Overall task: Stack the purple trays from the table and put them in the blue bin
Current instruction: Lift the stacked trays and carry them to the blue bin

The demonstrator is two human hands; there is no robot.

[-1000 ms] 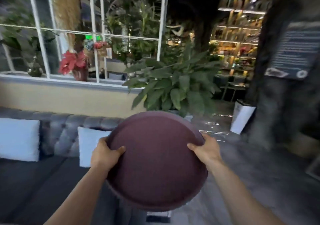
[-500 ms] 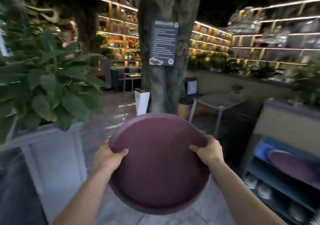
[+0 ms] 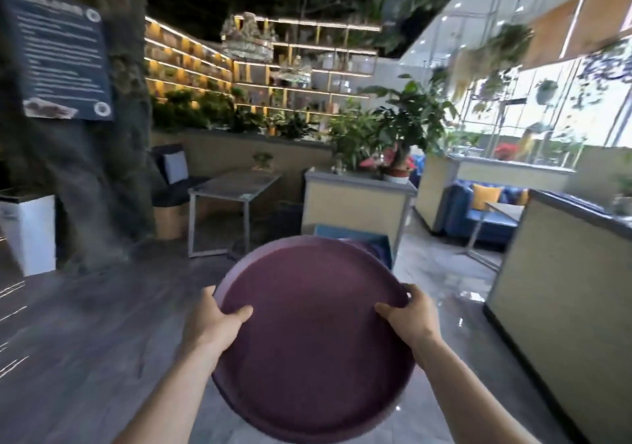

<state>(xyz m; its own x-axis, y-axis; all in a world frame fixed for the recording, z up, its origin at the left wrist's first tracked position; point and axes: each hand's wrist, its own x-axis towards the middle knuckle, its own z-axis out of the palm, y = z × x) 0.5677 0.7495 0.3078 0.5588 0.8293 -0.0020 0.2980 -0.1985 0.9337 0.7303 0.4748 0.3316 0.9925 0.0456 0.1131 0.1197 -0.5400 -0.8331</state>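
Note:
I hold a round purple tray [image 3: 313,337] in front of me with both hands, tilted slightly toward me. My left hand [image 3: 215,320] grips its left rim with the thumb on top. My right hand [image 3: 410,317] grips the right rim the same way. Whether more trays are stacked under it is hidden. Just beyond the tray's far edge the blue bin [image 3: 355,235] shows, mostly covered by the tray, with a sliver of another purple tray [image 3: 367,248] inside it.
A beige planter box [image 3: 355,200] with plants stands right behind the bin. A metal-legged table [image 3: 232,187] is to the left, a large tree trunk [image 3: 78,170] and a white bin [image 3: 29,231] further left. A beige counter [image 3: 561,279] runs along the right.
The view has swung to the right, from the sofa and window past the tree trunk to the bin, which is now straight ahead. Both hands keep the same hold on the tray.

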